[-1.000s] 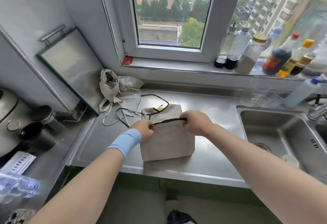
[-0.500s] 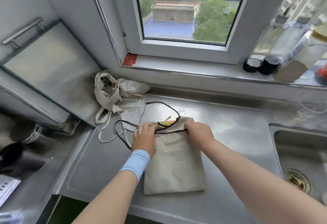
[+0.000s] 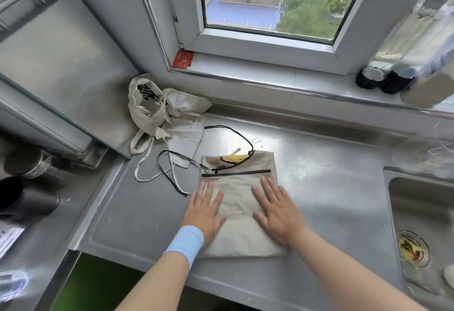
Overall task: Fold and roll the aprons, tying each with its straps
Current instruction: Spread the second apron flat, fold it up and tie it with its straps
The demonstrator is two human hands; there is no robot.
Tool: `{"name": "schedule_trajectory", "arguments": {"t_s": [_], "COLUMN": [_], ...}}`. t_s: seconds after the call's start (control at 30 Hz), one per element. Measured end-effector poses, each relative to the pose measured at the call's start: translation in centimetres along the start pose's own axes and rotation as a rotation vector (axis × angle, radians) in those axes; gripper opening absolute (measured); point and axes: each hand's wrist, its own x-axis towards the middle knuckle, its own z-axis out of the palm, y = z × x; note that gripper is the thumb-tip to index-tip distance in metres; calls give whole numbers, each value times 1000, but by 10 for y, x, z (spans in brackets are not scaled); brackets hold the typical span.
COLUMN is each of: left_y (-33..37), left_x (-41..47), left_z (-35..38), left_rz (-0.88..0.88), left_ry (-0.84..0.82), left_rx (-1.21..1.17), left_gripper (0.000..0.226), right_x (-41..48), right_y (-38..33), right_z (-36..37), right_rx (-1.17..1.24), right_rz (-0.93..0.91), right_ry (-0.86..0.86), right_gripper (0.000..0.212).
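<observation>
A beige apron point(image 3: 239, 202) lies folded into a flat rectangle on the steel counter point(image 3: 331, 187). Its thin black straps point(image 3: 229, 128) loop out past the far and left edges, and one black strap lies straight across the cloth. My left hand point(image 3: 205, 208), with a blue wristband, presses flat on the apron's left side. My right hand point(image 3: 276, 206) presses flat on its right side. All fingers are straight and spread. A second beige apron point(image 3: 162, 111) sits crumpled at the back left, its pale straps trailing onto the counter.
A steel sink point(image 3: 422, 224) with a drain opens at the right. Dark bottles point(image 3: 385, 79) stand on the window sill. A steel board point(image 3: 56, 59) leans against the left wall, with dark cups point(image 3: 27, 200) beside it. The counter's front edge runs just below the apron.
Both hands let go of the black strap, which now lies across the cloth, and slid toward me to lie flat on the folded apron. The camera has tilted closer and lower.
</observation>
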Motion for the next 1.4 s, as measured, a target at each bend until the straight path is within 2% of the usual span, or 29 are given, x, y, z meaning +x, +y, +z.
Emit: {"name": "schedule_trajectory", "arguments": {"t_s": [0.07, 0.17, 0.3, 0.43, 0.53, 0.67, 0.77, 0.87, 0.97, 1.07, 1.13, 1.2, 1.27, 1.3, 1.37, 1.4], "left_y": [-7, -4, 18, 33, 31, 24, 20, 17, 14, 6, -1, -10, -17, -20, -25, -27], "left_x": [-9, -24, -44, -63, -73, -80, -81, -84, -82, -65, -53, -39, -23, -15, -1, 5], "left_z": [1, -12, -27, -20, -14, -15, -13, -21, -40, -64, -81, -90, -96, -96, -96, -96], "left_rz": [-55, -87, 9, 67, 91, 135, 156, 169, 122, 69, 65, 40, 27, 38, 45, 22], "left_ry": [17, 43, 185, 151, 58, -74, -94, -109, -165, -184, -187, -223, -268, -267, -264, -278], "left_rx": [25, 61, -64, -116, -129, -125, -155, -173, -189, -271, -311, -339, -330, -287, -225, -282], "left_gripper": [84, 74, 56, 34, 56, 89, 101, 96, 68, 29, 7, 19, 20, 19, 42, 42], "right_x": [-4, -5, -22, -50, -59, -64, -66, -65, -59, -51, -43, -34, -21, -14, 0, 7], "right_y": [1, -9, -24, -38, -45, -48, -51, -53, -51, -44, -37, -29, -21, -17, -8, -3], "right_z": [-5, -17, -27, -29, -32, -37, -31, -39, -64, -93, -113, -127, -131, -132, -133, -133], "right_rx": [-65, -138, -140, -114, -163, -252, -285, -185, 17, 186, 305, 257, 227, 282, 400, 432], "right_rz": [-9, -62, -297, -328, -319, -311, -258, -213, -110, -27, 33, 37, 53, 69, 99, 103], "right_ry": [-27, 14, 136, -28, -111, -237, -231, -173, -137, -71, -151, -256, -285, -277, -245, -239], "right_gripper": [71, 63, 50, 65, 66, 89, 76, 35, 15, 16, 29, 33, 24, 23, 25, 24]}}
